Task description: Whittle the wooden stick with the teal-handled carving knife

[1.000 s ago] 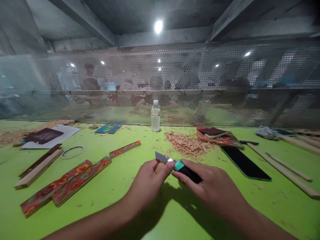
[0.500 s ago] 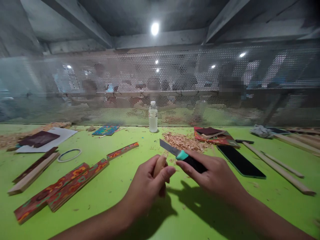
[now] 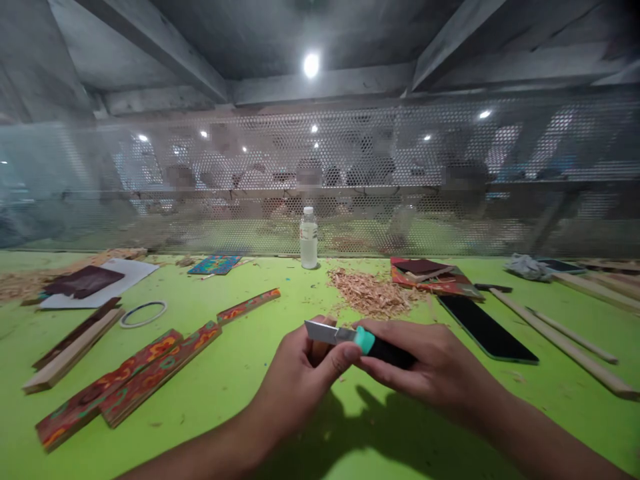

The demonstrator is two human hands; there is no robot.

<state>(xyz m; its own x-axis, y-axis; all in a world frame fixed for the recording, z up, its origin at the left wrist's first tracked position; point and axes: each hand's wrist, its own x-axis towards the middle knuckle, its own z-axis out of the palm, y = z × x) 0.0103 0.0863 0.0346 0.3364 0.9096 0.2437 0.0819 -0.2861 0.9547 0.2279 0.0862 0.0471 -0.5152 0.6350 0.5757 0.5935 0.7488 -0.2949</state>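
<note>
My left hand (image 3: pixel 300 367) is closed round a small wooden piece, mostly hidden now behind its fingers and a blade. In my right hand (image 3: pixel 425 357) is a knife (image 3: pixel 364 340) with a black and teal handle. Its metal blade points left and lies across the top of the wooden piece, beside my left thumb. The two hands are close together above the green table (image 3: pixel 240 400). Beyond them lies a pile of wood shavings (image 3: pixel 373 292).
A water bottle (image 3: pixel 309 240) stands at the back by a perforated screen (image 3: pixel 260 160). Painted wooden strips (image 3: pixel 163 373) and a tape ring (image 3: pixel 143 313) lie left. On the right are a black phone (image 3: pixel 487 328), wooden sticks (image 3: pixel 565 343) and sandpaper (image 3: pixel 424 267).
The knife has come down and left, so its blade now lies over the wooden piece. My hands have closed together. The camera view has shifted slightly.
</note>
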